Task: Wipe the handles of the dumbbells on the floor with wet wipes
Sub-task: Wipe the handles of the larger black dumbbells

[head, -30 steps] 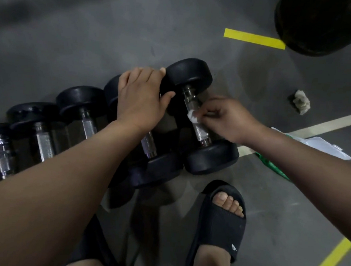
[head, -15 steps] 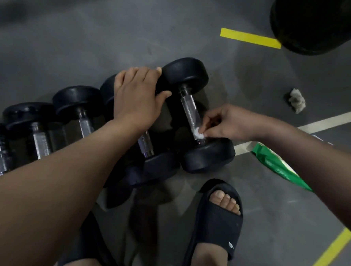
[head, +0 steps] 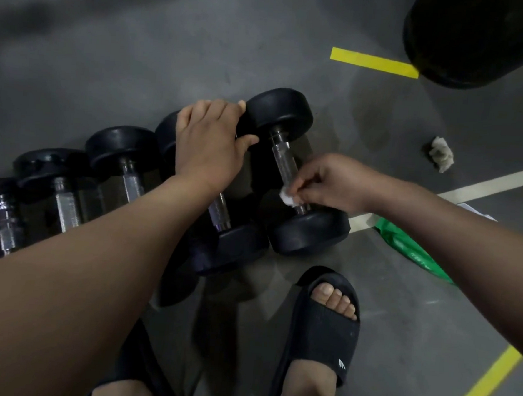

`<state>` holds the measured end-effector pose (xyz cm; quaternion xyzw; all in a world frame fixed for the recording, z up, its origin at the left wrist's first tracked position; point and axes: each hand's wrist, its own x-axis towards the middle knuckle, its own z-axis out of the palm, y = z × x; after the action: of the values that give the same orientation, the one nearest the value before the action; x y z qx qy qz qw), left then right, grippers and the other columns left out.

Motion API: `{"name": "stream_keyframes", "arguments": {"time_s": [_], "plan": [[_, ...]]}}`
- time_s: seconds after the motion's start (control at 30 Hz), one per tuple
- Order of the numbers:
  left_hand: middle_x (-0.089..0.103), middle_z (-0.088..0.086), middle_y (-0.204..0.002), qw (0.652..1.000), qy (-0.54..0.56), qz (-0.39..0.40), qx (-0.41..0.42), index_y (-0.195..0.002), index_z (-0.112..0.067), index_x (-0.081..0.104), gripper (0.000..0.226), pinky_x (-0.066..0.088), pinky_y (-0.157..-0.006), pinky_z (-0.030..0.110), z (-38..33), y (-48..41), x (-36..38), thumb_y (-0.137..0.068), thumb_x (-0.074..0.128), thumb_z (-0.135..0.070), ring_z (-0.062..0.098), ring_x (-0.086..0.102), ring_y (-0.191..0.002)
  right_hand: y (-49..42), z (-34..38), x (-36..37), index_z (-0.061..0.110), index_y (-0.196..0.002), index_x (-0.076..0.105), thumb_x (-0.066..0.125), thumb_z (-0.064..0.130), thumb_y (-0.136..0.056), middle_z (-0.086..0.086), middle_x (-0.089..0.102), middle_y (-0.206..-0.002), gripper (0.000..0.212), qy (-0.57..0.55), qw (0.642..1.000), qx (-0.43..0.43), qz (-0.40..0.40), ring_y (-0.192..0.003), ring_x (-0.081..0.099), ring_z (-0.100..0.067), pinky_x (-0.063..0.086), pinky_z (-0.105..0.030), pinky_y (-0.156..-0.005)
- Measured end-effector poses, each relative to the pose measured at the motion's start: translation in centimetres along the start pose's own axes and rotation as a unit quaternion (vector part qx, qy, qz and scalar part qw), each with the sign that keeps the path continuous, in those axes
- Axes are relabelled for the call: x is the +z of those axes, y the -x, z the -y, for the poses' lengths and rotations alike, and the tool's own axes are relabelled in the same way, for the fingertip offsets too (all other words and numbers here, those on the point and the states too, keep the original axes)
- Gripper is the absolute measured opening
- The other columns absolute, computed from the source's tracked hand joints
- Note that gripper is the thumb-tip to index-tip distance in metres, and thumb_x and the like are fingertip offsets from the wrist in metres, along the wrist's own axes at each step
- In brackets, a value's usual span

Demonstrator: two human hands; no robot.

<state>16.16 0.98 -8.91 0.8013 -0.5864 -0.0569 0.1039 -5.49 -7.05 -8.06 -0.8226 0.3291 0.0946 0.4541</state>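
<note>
Several black dumbbells with chrome handles lie side by side on the grey floor. My right hand [head: 331, 182] pinches a small white wet wipe [head: 286, 197] against the near end of the chrome handle [head: 282, 161] of the rightmost dumbbell [head: 279, 113]. My left hand [head: 210, 144] lies on the far head of the neighbouring dumbbell [head: 222, 213], fingers curled over its top and thumb out toward the rightmost one. More dumbbells [head: 127, 171] continue to the left, partly hidden by my left forearm.
A green wipes packet [head: 404, 249] lies on the floor under my right forearm. A crumpled used wipe [head: 440, 153] sits to the right. A large black object [head: 478, 39] fills the top right. My feet in black slides [head: 322, 327] stand just below the dumbbells.
My right hand slid the wipe down the handle from its upper part to the near end and has stayed there. My left hand kept its place.
</note>
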Motion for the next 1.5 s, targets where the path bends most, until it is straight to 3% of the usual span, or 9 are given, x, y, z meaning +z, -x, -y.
{"name": "stream_keyframes", "arguments": {"time_s": [0.17, 0.33, 0.43, 0.63, 0.73, 0.93, 1.17, 1.37, 1.5], "plan": [[0.059, 0.000, -0.124, 1.000, 0.017, 0.017, -0.009, -0.139, -0.023, 0.052, 0.054, 0.022, -0.110, 0.038, -0.4, -0.2, -0.6, -0.094, 0.060, -0.051, 0.024, 0.045, -0.124, -3.9, 0.0, 1.0, 0.022, -0.093, 0.080, 0.078, 0.017, -0.083, 0.004, 0.058, -0.091, 0.012, -0.011, 0.982, -0.012, -0.187, -0.086, 0.066, -0.022, 0.049, -0.028, -0.076], [0.061, 0.004, -0.122, 0.999, 0.015, 0.026, 0.018, -0.131, -0.019, 0.058, 0.049, 0.028, -0.106, 0.043, -1.5, -1.3, -1.2, -0.091, 0.065, -0.046, 0.029, 0.047, -0.121, -1.5, -1.1, 0.0, 0.017, -0.100, 0.079, 0.077, 0.011, -0.086, 0.013, 0.062, -0.092, 0.016, -0.050, 0.993, -0.020, -0.108, -0.081, 0.062, 0.009, 0.043, -0.005, -0.077], [0.057, 0.009, -0.125, 0.995, 0.084, 0.040, 0.021, -0.139, -0.015, 0.054, 0.055, 0.040, -0.102, 0.045, -3.0, -2.0, -0.5, -0.091, 0.067, -0.039, 0.032, 0.047, -0.120, -0.4, -2.4, -0.6, 0.021, -0.094, 0.079, 0.077, 0.010, -0.085, 0.013, 0.072, -0.090, 0.015, -0.091, 0.992, 0.013, -0.085, -0.084, 0.067, 0.005, 0.049, -0.014, -0.079], [0.046, 0.007, -0.137, 0.977, 0.208, 0.051, -0.023, -0.146, -0.015, 0.046, 0.065, 0.034, -0.110, 0.033, -5.5, -3.6, 0.9, -0.090, 0.071, -0.035, 0.027, 0.041, -0.129, -1.1, -2.9, -1.6, 0.017, -0.092, 0.075, 0.074, 0.013, -0.087, 0.014, 0.062, -0.085, 0.006, -0.110, 0.968, 0.035, -0.222, -0.076, 0.058, 0.016, 0.040, -0.003, -0.074], [0.043, 0.005, -0.141, 0.968, 0.230, 0.099, -0.031, -0.154, -0.022, 0.036, 0.069, 0.032, -0.109, 0.026, -5.5, -3.9, 1.8, -0.093, 0.068, -0.031, 0.025, 0.042, -0.132, -2.2, -3.3, -1.6, 0.019, -0.091, 0.074, 0.075, 0.016, -0.087, 0.000, 0.058, -0.094, 0.005, -0.083, 0.957, 0.037, -0.277, -0.080, 0.060, 0.001, 0.043, -0.004, -0.078], [0.042, -0.002, -0.136, 0.958, 0.265, 0.112, -0.022, -0.155, -0.027, 0.034, 0.069, 0.020, -0.105, 0.014, -5.7, -4.8, 2.4, -0.094, 0.066, -0.022, 0.018, 0.038, -0.132, 1.2, -5.1, -2.8, 0.014, -0.099, 0.080, 0.076, 0.010, -0.087, 0.011, 0.054, -0.094, 0.014, 0.015, 0.990, -0.045, -0.133, -0.081, 0.060, 0.006, 0.041, -0.005, -0.080], [0.043, -0.005, -0.127, 0.953, 0.282, 0.105, -0.025, -0.155, -0.028, 0.035, 0.069, 0.024, -0.108, 0.016, -5.1, -4.3, 2.7, -0.094, 0.067, -0.021, 0.018, 0.040, -0.129, -2.1, -3.9, -2.1, 0.019, -0.103, 0.079, 0.072, 0.020, -0.089, -0.007, 0.056, -0.097, 0.016, 0.066, 0.966, -0.014, -0.252, -0.087, 0.062, -0.023, 0.044, -0.027, -0.076], [0.041, -0.013, -0.116, 0.937, 0.330, 0.107, -0.045, -0.152, -0.033, 0.040, 0.070, 0.050, -0.102, 0.040, -4.6, -4.3, 2.8, -0.090, 0.071, -0.020, 0.014, 0.044, -0.121, 2.2, -4.7, -3.4, 0.028, -0.099, 0.081, 0.077, 0.022, -0.086, 0.009, 0.060, -0.090, 0.015, 0.055, 0.996, -0.043, -0.061, -0.077, 0.060, 0.004, 0.040, -0.006, -0.073], [0.043, -0.009, -0.119, 0.943, 0.319, 0.088, -0.034, -0.152, -0.030, 0.040, 0.070, 0.031, -0.113, 0.024, -4.9, -4.3, 3.0, -0.090, 0.072, -0.020, 0.016, 0.043, -0.126, -0.2, -4.9, -3.1, 0.027, -0.093, 0.078, 0.077, 0.018, -0.084, 0.007, 0.067, -0.093, 0.013, -0.070, 0.986, 0.007, -0.149, -0.081, 0.064, 0.006, 0.046, -0.011, -0.076]]}}
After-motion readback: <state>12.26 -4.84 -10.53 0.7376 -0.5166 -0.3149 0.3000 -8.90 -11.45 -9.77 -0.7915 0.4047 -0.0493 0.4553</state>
